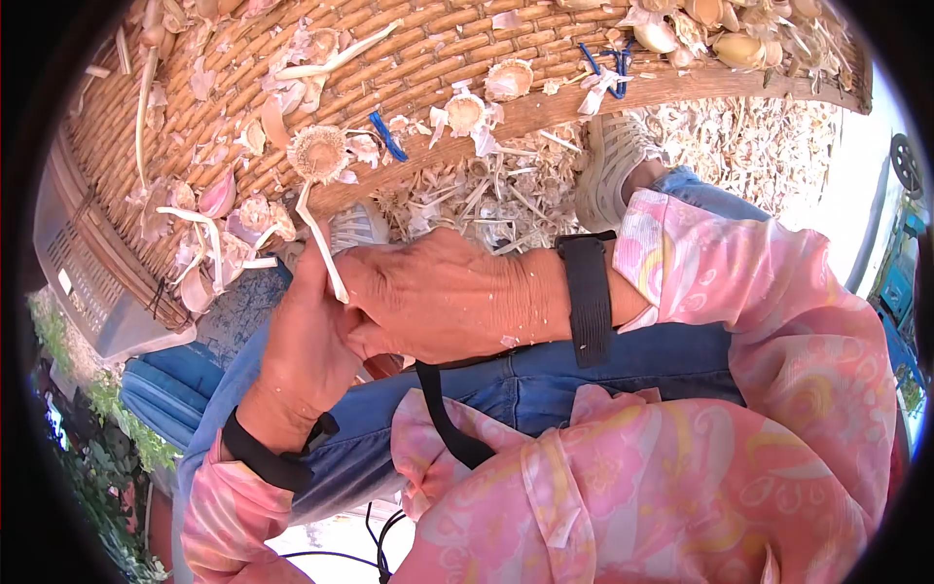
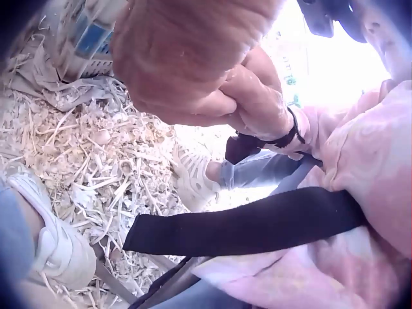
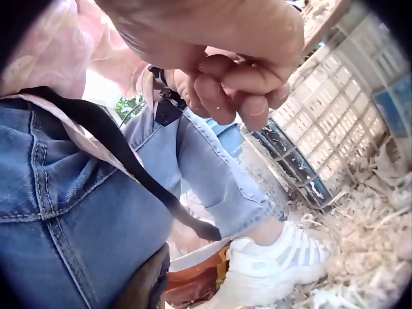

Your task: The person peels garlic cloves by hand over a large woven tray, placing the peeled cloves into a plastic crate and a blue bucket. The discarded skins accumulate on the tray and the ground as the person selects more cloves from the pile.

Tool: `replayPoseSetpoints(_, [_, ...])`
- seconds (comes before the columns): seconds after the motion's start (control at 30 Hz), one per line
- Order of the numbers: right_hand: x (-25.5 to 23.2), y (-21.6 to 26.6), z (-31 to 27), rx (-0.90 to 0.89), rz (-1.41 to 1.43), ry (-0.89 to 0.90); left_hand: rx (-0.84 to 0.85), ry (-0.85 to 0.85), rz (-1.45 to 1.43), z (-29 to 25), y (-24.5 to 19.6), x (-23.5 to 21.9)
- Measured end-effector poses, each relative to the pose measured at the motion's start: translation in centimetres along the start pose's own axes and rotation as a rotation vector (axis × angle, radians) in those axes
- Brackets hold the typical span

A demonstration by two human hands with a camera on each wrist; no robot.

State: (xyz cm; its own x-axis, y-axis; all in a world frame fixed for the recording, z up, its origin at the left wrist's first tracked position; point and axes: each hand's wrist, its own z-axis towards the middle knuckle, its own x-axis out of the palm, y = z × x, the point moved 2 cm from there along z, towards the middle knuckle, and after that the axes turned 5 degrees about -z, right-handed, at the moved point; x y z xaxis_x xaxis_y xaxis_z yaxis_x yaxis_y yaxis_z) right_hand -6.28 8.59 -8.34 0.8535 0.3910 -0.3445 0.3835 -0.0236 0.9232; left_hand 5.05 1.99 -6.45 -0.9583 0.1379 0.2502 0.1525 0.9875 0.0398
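Observation:
In the head view, my left hand [image 1: 306,341] and right hand [image 1: 457,297] are clasped close together above my lap. The right wrist view shows curled fingers [image 3: 222,96] under the hands. I cannot tell what lies between them, as the palms and knuckles hide it. A dry garlic stalk [image 1: 321,238] with a round root plate [image 1: 319,154] crosses the tray's near edge. Its pale lower end overlaps the spot where the two hands meet. Other loose root plates [image 1: 464,113], a pink garlic clove [image 1: 218,195] and papery skins lie on the woven tray [image 1: 428,58] beyond.
More garlic [image 1: 744,51] is piled at the tray's far right. Blue ties [image 1: 387,136] lie near its rim. Stalk scraps [image 2: 96,161] cover the ground around my shoes [image 3: 277,264]. A plastic crate [image 3: 328,116] stands under the tray. A black strap [image 1: 448,419] hangs across my lap.

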Motion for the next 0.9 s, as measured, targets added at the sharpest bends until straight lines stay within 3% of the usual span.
replayPoseSetpoints(0.13, [1.3,4.4,-2.3,-0.297,-0.169,-0.226,0.041,-0.023,0.054,-3.8,2.2,-1.5])
replayPoseSetpoints(0.17, [1.6,5.4,-2.8,-0.295,-0.147,-0.281,0.085,-0.066,0.062,-4.9,2.4,-1.9])
replayPoseSetpoints(0.27, [0.7,6.9,-3.3,-0.425,0.158,-0.055,0.261,-0.143,0.219,-7.8,2.2,-3.3])
replayPoseSetpoints(0.3, [0.5,6.7,-3.4,-0.438,0.259,-0.014,0.257,-0.081,0.114,-9.4,1.8,-3.4])
replayPoseSetpoints(0.37, [0.8,4.6,-2.5,-0.452,0.144,-0.088,0.539,-0.018,0.057,-12.3,0.0,-3.6])
replayPoseSetpoints(0.47, [5.4,-4.8,-0.6,-0.12,-0.4,0.128,0.893,0.117,0.063,-17.1,-5.6,-5.6])
replayPoseSetpoints(0.5, [7.0,-7.7,-0.5,-0.038,-0.663,0.225,0.896,0.22,0.071,-18.3,-8.7,-7.6])
replayPoseSetpoints(0.53, [7.9,-9.3,-0.2,-0.055,-0.707,0.184,0.94,0.241,0.086,-19.2,-11.9,-9.0])
replayPoseSetpoints(0.57, [8.6,-10.5,0.3,-0.076,-0.75,0.148,0.888,0.389,0.184,-19.5,-15.1,-11.3])
replayPoseSetpoints(0.6, [8.9,-11.0,1.2,-0.105,-0.79,0.115,0.983,0.209,0.212,-19.1,-16.0,-10.5])
replayPoseSetpoints(0.63, [9.4,-11.2,2.5,-0.018,-0.86,0.263,1.064,0.021,0.236,-18.6,-16.1,-9.0])
replayPoseSetpoints(0.67, [9.2,-10.8,3.3,-0.029,-0.91,0.295,1.128,-0.174,0.261,-18.8,-16.1,-8.6])
replayPoseSetpoints(0.8, [8.5,-10.8,6.4,-0.007,-1.028,0.507,1.088,-0.156,0.624,-21.3,-16.1,-14.1])
replayPoseSetpoints(0.9, [8.2,-12.8,7.0,0.102,-0.854,0.641,1.104,-0.289,0.67,-23.6,-11.4,-16.2])
